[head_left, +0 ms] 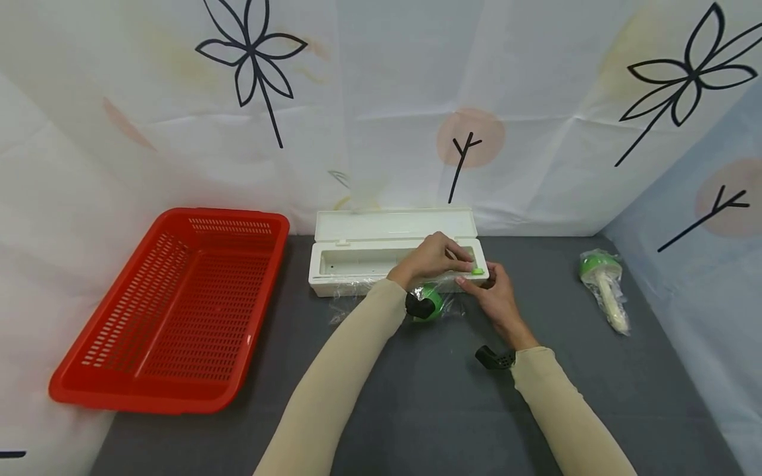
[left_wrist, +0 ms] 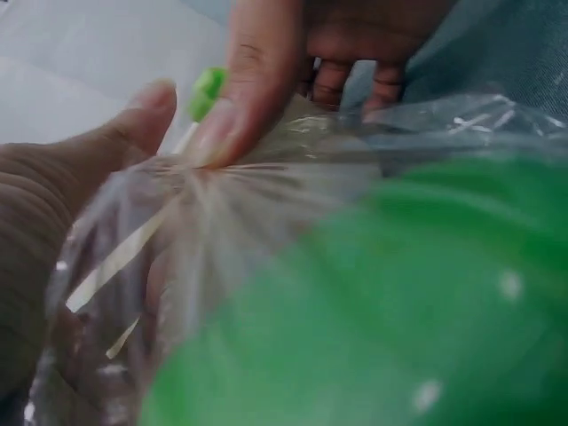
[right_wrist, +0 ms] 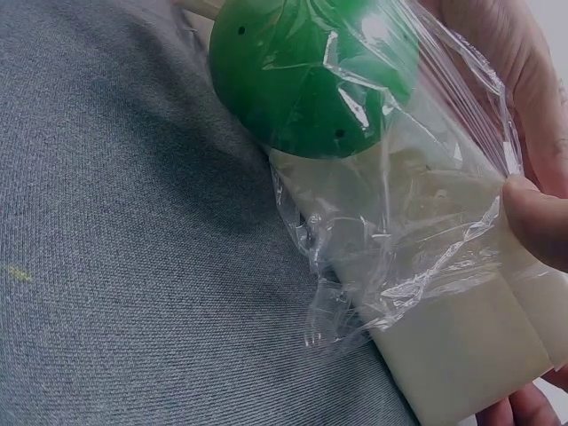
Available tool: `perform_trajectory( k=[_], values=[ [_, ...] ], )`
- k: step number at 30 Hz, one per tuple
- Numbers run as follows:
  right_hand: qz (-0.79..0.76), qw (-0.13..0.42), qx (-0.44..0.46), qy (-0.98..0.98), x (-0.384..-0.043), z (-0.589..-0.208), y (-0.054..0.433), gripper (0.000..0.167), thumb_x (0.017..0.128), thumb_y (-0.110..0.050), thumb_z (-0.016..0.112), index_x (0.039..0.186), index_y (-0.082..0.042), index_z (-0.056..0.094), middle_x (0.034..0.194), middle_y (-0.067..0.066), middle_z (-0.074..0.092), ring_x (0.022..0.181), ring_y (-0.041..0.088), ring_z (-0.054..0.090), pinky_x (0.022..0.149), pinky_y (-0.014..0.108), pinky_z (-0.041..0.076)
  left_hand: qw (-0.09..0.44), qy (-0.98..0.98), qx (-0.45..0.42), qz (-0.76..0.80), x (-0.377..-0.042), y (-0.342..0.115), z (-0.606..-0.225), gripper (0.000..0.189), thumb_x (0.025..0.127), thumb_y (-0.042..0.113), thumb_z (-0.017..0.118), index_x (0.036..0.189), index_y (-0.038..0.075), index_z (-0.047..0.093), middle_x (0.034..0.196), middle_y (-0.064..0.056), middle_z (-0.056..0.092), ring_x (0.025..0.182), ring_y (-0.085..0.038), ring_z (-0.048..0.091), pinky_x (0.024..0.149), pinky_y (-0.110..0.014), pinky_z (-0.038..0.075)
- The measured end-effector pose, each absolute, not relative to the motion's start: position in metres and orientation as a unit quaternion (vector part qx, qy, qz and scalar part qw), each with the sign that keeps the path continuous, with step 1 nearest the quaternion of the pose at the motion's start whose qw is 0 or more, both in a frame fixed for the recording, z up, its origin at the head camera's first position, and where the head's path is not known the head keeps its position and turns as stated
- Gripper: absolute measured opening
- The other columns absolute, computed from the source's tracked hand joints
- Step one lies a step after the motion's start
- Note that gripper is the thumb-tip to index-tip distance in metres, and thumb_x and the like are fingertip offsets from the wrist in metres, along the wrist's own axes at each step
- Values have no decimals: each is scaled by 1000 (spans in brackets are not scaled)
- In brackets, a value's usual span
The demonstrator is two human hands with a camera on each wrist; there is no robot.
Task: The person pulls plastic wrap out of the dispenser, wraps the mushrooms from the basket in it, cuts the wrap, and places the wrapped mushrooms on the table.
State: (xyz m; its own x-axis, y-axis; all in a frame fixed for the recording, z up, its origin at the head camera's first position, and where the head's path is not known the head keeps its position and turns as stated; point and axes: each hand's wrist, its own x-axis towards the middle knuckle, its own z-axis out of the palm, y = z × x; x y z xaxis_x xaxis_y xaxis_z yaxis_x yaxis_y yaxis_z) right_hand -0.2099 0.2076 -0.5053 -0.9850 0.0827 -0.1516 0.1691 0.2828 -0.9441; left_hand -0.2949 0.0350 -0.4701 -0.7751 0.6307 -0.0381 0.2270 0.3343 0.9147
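A long white box (head_left: 351, 264) with its lid raised looks like a cling film dispenser. My left hand (head_left: 431, 258) reaches over its right end, fingertips bent at a small green knob (head_left: 477, 271) on the front rim. My right hand (head_left: 500, 301) grips the box's right end, thumb on the front edge and fingers behind. Clear plastic film (right_wrist: 399, 231) hangs over the box front. Under it, below my left wrist, is a green domed object (right_wrist: 311, 80), its handle mostly hidden. The left wrist view shows the film gathered in folds beside the right thumb (left_wrist: 222, 129).
A red perforated basket (head_left: 262, 317) stands left of the box. Far right on the dark table (head_left: 440, 410) lies another green-topped object with a pale handle (head_left: 607, 291), wrapped in clear plastic. Printed white cloth (head_left: 381, 119) hangs close behind the box.
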Motion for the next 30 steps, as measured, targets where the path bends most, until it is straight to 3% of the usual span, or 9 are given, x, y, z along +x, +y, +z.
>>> perform_trajectory(
  k=[5,15,18,19,23,25,30],
  values=[
    [-598,28,74,798,-210,-507,208,69,95,-24,74,146,3,36,127,17,49,101,18,51,77,23,44,212,795,264,503,-293,41,-471,21,92,21,77,109,9,80,107,-1,75,89,-10,67,77,-24,54],
    [-589,16,72,805,-212,-513,210,66,94,-25,75,143,1,40,122,15,52,90,15,51,71,26,43,231,839,208,448,-292,49,-470,31,89,44,78,100,15,83,106,2,74,100,-14,66,82,-28,53],
    [-592,14,75,803,-212,-513,209,66,93,-23,76,143,2,40,123,15,51,90,15,50,71,25,42,241,842,191,444,-292,51,-470,32,88,45,79,91,14,84,90,5,74,89,-12,66,75,-26,52],
    [-591,15,76,803,-212,-512,208,67,93,-23,75,144,2,39,124,16,51,90,15,50,71,25,42,246,842,183,443,-292,52,-470,34,88,46,78,83,13,83,79,6,71,78,-11,63,70,-25,51],
    [-593,20,80,801,-210,-505,205,66,94,-20,75,144,3,39,126,17,50,92,15,50,71,24,42,252,850,159,434,-295,56,-470,44,87,47,79,62,11,78,51,6,53,53,-7,44,54,-23,40],
    [-592,18,81,802,-210,-504,204,65,94,-20,75,144,3,39,125,17,51,91,15,50,71,25,42,257,851,153,431,-296,58,-471,47,88,45,78,55,12,73,46,5,42,50,-9,36,51,-24,35],
    [-591,6,82,802,-211,-509,205,63,94,-20,75,141,4,41,123,17,51,92,16,50,71,24,41,269,848,153,429,-298,61,-471,55,90,40,76,44,14,60,43,6,32,45,-10,30,49,-24,31]
  ],
)
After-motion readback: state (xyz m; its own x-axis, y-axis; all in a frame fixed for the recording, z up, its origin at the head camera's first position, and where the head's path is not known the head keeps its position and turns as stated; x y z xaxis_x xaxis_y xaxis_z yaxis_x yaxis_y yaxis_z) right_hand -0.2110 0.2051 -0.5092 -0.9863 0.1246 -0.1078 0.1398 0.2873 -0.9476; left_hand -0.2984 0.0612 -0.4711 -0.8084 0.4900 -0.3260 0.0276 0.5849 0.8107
